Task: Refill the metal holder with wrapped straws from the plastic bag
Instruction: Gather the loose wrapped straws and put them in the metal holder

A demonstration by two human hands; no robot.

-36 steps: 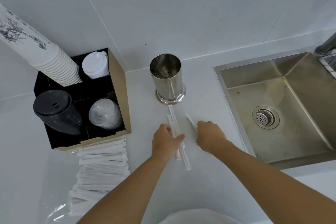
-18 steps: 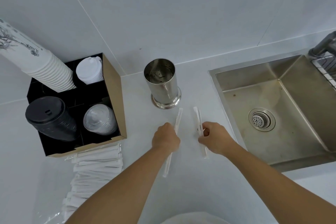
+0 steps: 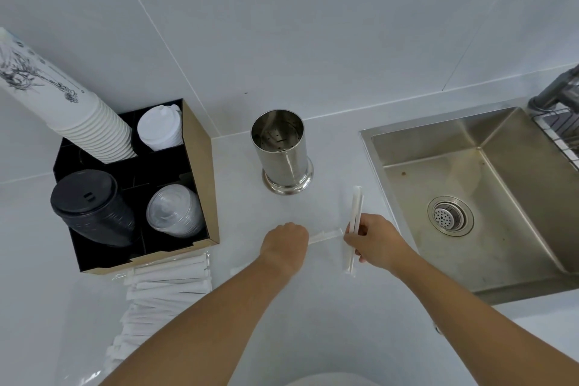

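Fingers of the left hand (image 3: 283,244) and right hand (image 3: 374,244) each clench wrapped straws (image 3: 355,216); no legible writing.

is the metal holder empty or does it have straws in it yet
Empty. The metal holder stands upright and its perforated inside is bare; the wrapped straws are not in it yet, with some held in the right hand.

The white worktop (image 3: 313,307) is carrying an upright metal holder (image 3: 281,155), a cardboard organiser (image 3: 200,172) of cups and lids at the left, and a plastic bag (image 3: 78,363) of wrapped straws (image 3: 163,288) lying just in front of it.
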